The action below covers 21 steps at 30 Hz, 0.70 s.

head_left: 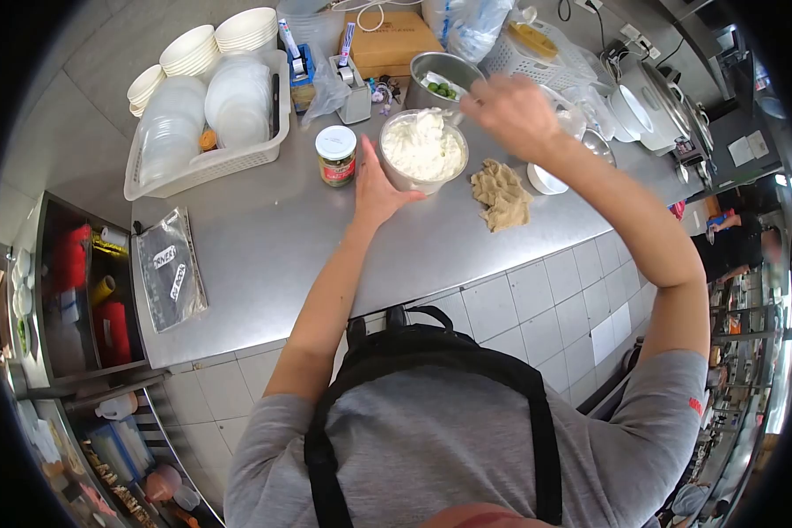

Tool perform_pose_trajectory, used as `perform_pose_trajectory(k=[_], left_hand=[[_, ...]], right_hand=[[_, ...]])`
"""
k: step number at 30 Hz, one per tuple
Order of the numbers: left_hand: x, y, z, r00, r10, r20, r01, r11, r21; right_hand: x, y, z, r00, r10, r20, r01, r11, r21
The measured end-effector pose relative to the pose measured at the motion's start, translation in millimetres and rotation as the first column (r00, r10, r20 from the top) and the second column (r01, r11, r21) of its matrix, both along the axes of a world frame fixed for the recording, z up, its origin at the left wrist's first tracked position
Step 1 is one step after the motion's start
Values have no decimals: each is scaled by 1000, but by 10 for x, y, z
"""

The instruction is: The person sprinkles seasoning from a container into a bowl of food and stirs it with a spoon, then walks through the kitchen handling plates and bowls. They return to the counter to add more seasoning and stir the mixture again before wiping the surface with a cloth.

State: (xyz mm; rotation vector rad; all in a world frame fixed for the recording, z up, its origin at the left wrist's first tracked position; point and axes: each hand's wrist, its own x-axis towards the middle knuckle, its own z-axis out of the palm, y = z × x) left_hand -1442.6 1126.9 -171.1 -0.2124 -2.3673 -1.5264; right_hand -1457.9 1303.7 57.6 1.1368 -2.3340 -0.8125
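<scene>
A clear round container (pixel 423 151) heaped with white rice stands on the steel counter (pixel 273 255). My left hand (pixel 374 189) cups its left side. My right hand (pixel 512 113) hovers above and to the right of it, fingers closed on a thin utensil whose handle reaches toward the rice; the utensil is mostly hidden. Just behind the rice stands a steel bowl (pixel 442 77) holding green pieces. A small jar with a white lid (pixel 336 156) stands to the left of my left hand.
A crumpled beige cloth (pixel 502 195) and a small white dish (pixel 546 180) lie right of the rice. A white basket (pixel 204 123) of plastic lids, stacked bowls (pixel 220 40), a cardboard box (pixel 389 40) and a rice cooker (pixel 656 106) line the back. A grey pouch (pixel 172 268) lies left.
</scene>
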Motion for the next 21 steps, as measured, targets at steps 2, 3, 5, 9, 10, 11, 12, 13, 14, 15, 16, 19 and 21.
perform_pose_trajectory(k=[2,3,5,9,10,11,12,13,14,15,16,19,21], left_hand=[[-87,-9,20,996,-88,27,87,996,34],[-95,-14,52,995,-87,43,84,995,57],[-74,2,88,993,-81,86,71,992,107],[19,128,77,997,31,72,-33,999,27],[73,160,93,996,60,61,-60,998,-2],[108,178,116,995,90,48,-89,996,-31],[112,195,97,992,112,54,-109,993,-52],[117,213,57,989,134,61,-130,989,-72],[122,225,14,985,155,70,-149,984,-93],[118,184,-5,993,109,41,-107,993,-43],[100,98,-27,998,62,10,-62,998,7],[-10,-87,-52,1000,-29,12,29,1000,-4],[-90,-130,-41,997,-82,15,82,996,-21]], right_hand=[[-74,46,-236,998,55,31,-57,997,60],[-81,39,-317,993,-56,107,51,998,46],[-90,48,-463,926,-266,267,262,964,51],[-149,-62,-500,592,-632,500,709,704,51],[-293,7,-572,545,-644,537,750,661,31],[-405,105,-631,499,-651,573,788,615,13],[-426,184,-574,527,-611,590,783,620,-57],[-421,242,-444,555,-571,605,774,621,-124],[-420,276,-331,582,-531,617,764,616,-191],[-371,224,-145,582,-546,603,760,629,-164],[-281,144,94,582,-562,587,756,641,-136],[-17,-90,349,718,-555,420,644,758,-100],[6,-99,313,896,-381,229,409,908,-88]])
